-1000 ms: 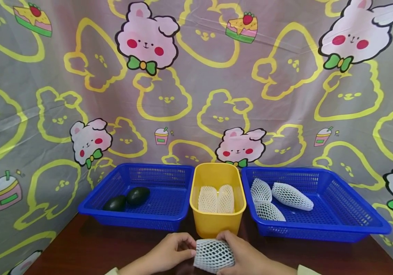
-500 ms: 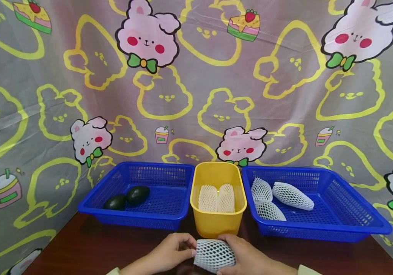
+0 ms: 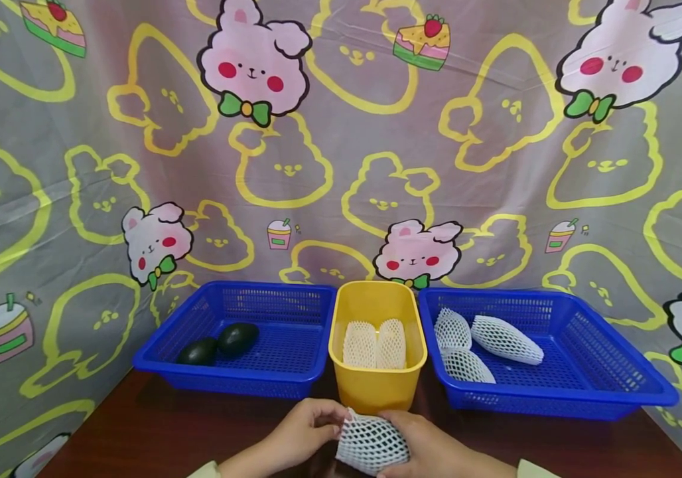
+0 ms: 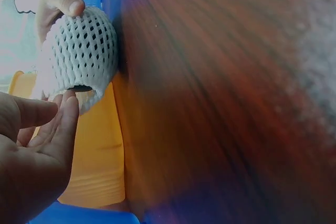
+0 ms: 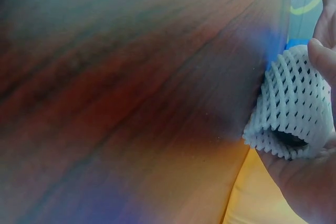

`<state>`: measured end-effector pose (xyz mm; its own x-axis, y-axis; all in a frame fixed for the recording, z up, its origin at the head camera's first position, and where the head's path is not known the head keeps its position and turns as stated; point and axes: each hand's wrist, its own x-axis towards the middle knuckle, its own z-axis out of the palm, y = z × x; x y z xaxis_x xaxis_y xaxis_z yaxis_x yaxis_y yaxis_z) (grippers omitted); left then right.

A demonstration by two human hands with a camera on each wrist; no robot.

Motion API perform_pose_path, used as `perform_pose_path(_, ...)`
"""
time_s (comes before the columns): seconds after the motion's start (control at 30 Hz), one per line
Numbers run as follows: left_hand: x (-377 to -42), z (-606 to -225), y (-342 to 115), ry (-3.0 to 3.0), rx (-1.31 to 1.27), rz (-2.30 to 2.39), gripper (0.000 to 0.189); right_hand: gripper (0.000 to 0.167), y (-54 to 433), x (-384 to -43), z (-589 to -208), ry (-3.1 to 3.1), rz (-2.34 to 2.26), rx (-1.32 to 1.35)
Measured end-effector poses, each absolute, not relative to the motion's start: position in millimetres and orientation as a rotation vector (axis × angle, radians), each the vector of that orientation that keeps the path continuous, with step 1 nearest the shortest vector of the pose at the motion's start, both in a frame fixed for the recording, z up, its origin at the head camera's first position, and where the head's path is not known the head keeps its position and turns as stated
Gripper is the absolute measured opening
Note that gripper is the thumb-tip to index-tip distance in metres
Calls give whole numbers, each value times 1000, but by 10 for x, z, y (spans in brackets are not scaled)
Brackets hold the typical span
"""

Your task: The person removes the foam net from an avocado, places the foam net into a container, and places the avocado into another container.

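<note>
A white foam net sleeve (image 3: pixel 372 445) lies around a dark avocado (image 4: pixel 80 88), which shows through the mesh and at the sleeve's open end in the left wrist view. My right hand (image 3: pixel 430 445) grips the sleeved avocado from the right side, low over the table in front of the yellow bin. At the sleeve's left end, my left hand (image 3: pixel 305 435) pinches the rim with thumb and fingers, and a bit of the net stands raised there. In the right wrist view, the dark fruit also shows through the opening of the foam net (image 5: pixel 294 98).
The yellow bin (image 3: pixel 377 388) holds cream-coloured foam nets (image 3: pixel 361 345). To its left, a blue basket (image 3: pixel 239 385) contains two bare avocados (image 3: pixel 238 339). The blue basket (image 3: pixel 556 405) on the right has three white-netted pieces (image 3: pixel 507 340). A patterned curtain (image 3: pixel 341 146) hangs behind.
My left fingers have shifted slightly up and right onto the sleeve's rim, and its upper corner is now lifted. The right hand keeps its grip in about the same place.
</note>
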<state>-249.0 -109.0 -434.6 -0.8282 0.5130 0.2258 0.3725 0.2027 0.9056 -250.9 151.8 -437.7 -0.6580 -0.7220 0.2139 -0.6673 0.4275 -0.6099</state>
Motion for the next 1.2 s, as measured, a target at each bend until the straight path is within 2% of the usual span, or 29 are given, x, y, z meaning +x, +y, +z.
perform_pose_path(0.23, -2473, -4335, -1028, 2256, 853, 1774, 19, 68, 1522, -2516, -4362, 2570, -1034, -1219)
perform_pose_path(0.47, -2467, -4341, -998, 2245, 800, 1750, 20, 67, 1520, -2515, -4377, 2591, -1019, -1295)
perform_pose_path(0.83, -2486, -4403, -961, 2246, 871, 1722, 18, 73, 1565, -2503, -4280, 2569, -969, -1147)
perform_pose_path(0.93, -2486, -4408, -962, 2238, 877, 1721, 17, 74, 1599, -2499, -4263, 2582, -965, -1188)
perform_pose_path(1.2, -2475, -4393, -956, 2231, 849, 1729, 17, 57, 1749, -2517, -4287, 2495, -1085, -1261)
